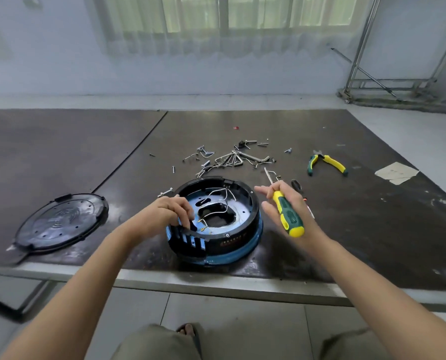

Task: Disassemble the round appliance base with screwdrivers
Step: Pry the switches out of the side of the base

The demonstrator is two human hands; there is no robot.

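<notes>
Two hands: the left hand (170, 211) pinches a black slotted side panel (190, 236) on the round black-and-blue appliance base (232, 229), at the near edge of the dark table (359, 229); the right hand (281, 203) clasps a yellow-and-green screwdriver (288, 214) beside it. Panel removal seems underway; next, a steady pull.

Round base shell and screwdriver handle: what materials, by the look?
Round base: likely moulded black plastic, glossy, slotted vents; blue band below, probably plastic too. Screwdriver handle: yellow and green, likely rubbery grip over plastic, judging by its dotted texture.
</notes>
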